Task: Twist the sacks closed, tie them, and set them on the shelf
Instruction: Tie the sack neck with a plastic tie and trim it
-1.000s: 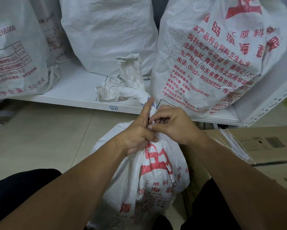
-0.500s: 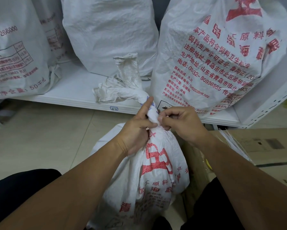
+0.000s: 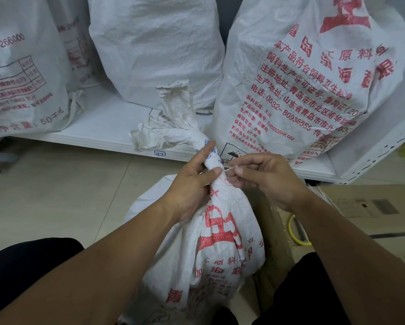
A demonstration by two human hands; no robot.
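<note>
A white woven sack (image 3: 222, 249) with red print stands on the floor between my knees. Its neck is twisted tight, and the loose crumpled top (image 3: 171, 127) flops up and left towards the shelf. My left hand (image 3: 192, 181) grips the twisted neck, thumb across it and index finger pointing up along it. My right hand (image 3: 264, 177) pinches the end of a thin white tie (image 3: 229, 169) that runs to the neck, pulled out to the right.
A low white shelf (image 3: 107, 127) holds several filled sacks: one at left (image 3: 21, 73), a plain one at the middle (image 3: 157, 48), a large printed one at right (image 3: 314, 73). A cardboard box (image 3: 370, 207) with a bundle of white ties (image 3: 323, 198) sits at right.
My right hand has drawn away from the neck to the right, stretching the white tie out into view. My left hand keeps its hold on the twist.
</note>
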